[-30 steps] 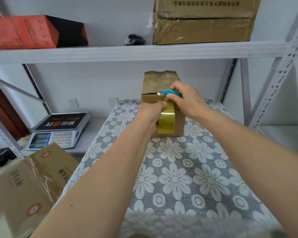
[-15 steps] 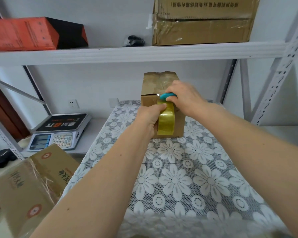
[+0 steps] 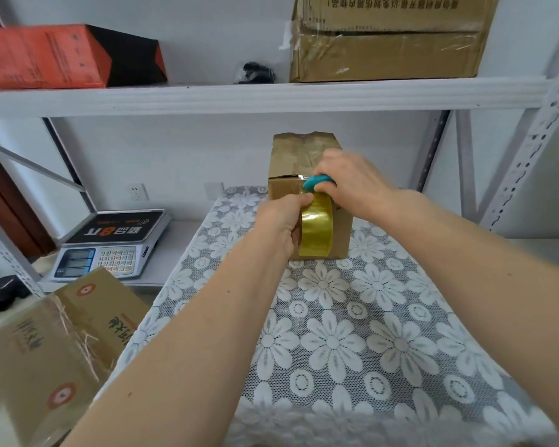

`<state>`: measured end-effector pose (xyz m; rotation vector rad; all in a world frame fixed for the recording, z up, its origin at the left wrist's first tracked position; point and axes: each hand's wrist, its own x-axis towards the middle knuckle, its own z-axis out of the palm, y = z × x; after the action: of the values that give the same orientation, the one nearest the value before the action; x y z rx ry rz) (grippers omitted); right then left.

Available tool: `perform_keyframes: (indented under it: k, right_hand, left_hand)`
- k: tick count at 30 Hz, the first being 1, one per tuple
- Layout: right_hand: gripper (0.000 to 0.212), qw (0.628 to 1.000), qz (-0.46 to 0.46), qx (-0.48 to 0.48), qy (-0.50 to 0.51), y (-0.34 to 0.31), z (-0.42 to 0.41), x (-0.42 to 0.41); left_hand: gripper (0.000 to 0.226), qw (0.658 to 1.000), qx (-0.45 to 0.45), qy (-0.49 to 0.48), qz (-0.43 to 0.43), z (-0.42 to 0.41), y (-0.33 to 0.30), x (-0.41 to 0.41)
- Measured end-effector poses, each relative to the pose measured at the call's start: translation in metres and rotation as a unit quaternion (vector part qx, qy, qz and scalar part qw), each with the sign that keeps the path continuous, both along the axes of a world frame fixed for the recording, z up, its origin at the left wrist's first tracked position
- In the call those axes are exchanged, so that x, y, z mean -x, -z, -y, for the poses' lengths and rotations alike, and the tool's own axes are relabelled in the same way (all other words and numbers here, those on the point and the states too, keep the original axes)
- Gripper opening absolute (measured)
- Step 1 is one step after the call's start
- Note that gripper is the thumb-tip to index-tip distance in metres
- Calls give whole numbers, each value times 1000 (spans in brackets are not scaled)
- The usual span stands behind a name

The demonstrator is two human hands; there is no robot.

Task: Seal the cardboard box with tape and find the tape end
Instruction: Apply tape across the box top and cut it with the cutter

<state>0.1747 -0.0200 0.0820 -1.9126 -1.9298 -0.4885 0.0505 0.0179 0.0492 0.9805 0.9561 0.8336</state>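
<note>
Two hands work at the cardboard box (image 3: 307, 175), far-centre on the surface (image 3: 352, 333). Left hand (image 3: 279, 221) grips the tape roll (image 3: 315, 232), steadying it; right hand (image 3: 349, 180) grips a teal cutter (image 3: 317, 182), likely severing tape at the box edge.

Place: small packing and dispatch room, of the stockroom or home-shop kind.

Evidence:
- Slotted metal shelving (image 3: 526, 150), painted pale, perforated uprights at right and left, against a plain white wall.
- Upper shelf board (image 3: 239, 95): orange-and-black carton (image 3: 46, 56) far left; large taped cardboard carton (image 3: 391, 37) with printed characters far right.
- Electronic price scale (image 3: 110, 243) with keypad and displays, on the lower shelf at left.
- Printed brown product box (image 3: 55, 343), near left.
- Work surface under a floral lace cloth (image 3: 352, 333), centre.
- Wall socket (image 3: 138, 191), far left of centre.
</note>
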Motion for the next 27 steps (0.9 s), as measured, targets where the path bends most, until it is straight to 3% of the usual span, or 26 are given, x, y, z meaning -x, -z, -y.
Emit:
perform_keyframes:
  k: [27]
  right_hand:
    - [21,994,95,44,20,-15,-4,17]
  left_hand:
    - [40,999,0,-27,-20,9,-4,0]
